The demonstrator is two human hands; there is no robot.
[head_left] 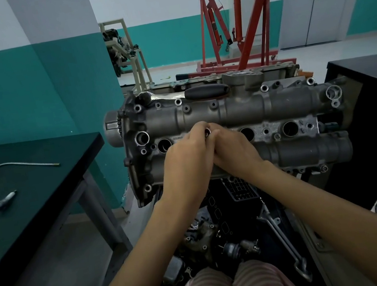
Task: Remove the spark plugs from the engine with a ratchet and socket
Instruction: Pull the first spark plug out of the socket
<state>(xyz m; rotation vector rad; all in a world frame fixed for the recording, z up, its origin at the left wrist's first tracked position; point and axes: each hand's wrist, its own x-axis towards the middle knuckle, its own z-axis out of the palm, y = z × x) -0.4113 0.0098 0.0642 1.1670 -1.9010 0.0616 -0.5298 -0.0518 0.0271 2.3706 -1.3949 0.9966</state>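
Standing in a workshop with teal-and-white walls, grey floor, a red engine hoist behind and a dark-topped table at left. Grey cast-metal engine head lies with long axis left-right; three open plug wells visible. Left hand and right hand together pinch a small shiny metal socket over a fourth well. One spark plug lies on the table, tip pointing up-right. One black-handled chrome ratchet rests on the head's far edge, long axis left-right.

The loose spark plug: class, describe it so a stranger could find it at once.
Start at the dark table left of the engine. Two things lie on it: a long, thin bent metal tube towards the back and, nearer the front edge, the spark plug. It is the short, stubby piece with a pale tip.
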